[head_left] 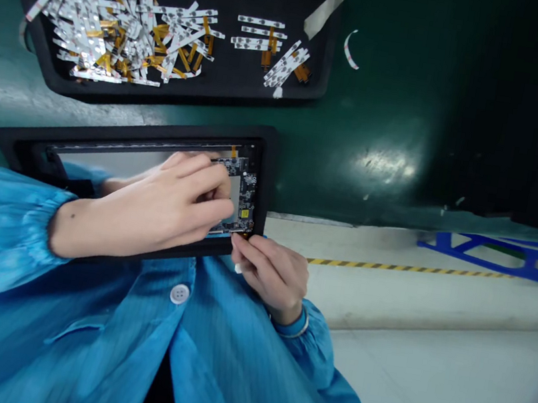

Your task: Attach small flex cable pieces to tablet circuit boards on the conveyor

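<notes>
Markings: printing on the green-black circuit board (243, 187) — too small to read from my view.
Upper container: black tray (246, 80), holding white strips with amber flex tails (108, 22) — a large loose heap at one end, a smaller laid-out group at the other.
Work holder: black frame (132, 131) on the green bench (373, 183), with the circuit board seated at its right end, beside a pale panel (108, 160).
Left hand (172, 207): fingers together, tips resting on the circuit board; I cannot tell if they grip it.
Right hand (270, 279): fingers and thumb together at the frame's lower right corner; I cannot tell what lies between them.
Clothing: blue smock (50, 344) with a white button (179, 294).
Floor: yellow-black hazard tape (405, 270), blue metal stand (493, 256).
</notes>
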Available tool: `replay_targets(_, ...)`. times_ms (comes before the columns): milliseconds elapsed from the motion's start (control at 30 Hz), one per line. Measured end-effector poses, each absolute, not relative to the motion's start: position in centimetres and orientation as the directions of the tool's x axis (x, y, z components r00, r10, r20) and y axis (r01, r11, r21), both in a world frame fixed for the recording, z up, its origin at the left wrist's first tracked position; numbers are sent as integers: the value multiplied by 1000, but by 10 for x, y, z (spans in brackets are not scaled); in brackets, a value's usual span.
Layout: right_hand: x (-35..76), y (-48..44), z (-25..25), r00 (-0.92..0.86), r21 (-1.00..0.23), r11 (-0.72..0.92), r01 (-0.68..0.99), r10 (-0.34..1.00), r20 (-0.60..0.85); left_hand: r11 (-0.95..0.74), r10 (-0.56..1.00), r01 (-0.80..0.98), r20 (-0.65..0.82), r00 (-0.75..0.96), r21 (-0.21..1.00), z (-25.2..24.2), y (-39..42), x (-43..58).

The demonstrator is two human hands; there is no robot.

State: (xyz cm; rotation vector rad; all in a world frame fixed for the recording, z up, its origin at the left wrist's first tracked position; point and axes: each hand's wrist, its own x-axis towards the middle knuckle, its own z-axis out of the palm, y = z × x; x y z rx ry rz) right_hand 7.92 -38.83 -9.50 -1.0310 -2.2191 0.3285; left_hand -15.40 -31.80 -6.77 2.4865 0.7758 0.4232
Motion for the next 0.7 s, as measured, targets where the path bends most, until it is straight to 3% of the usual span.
replay_targets(167, 77, -387, -94, -455, -480, 651, 588, 757, 470, -731, 528, 369, 133, 838, 574, -73, -313, -160)
replay_targets(367, 81, -379, -84, -364, -732, 398, 553, 906, 217, -775, 450, 303, 148, 881, 554, -74, -310, -163)
replay_targets(500, 84, -375, -84, -233, -847, 173, 502, 971, 60, -873, 368, 280, 163, 916, 400, -73, -307, -166)
replay_targets(700, 84, -371, -84, -176, -879, -75, 471, 968, -177, -957, 267, 245, 141, 953, 155, -68, -301, -169)
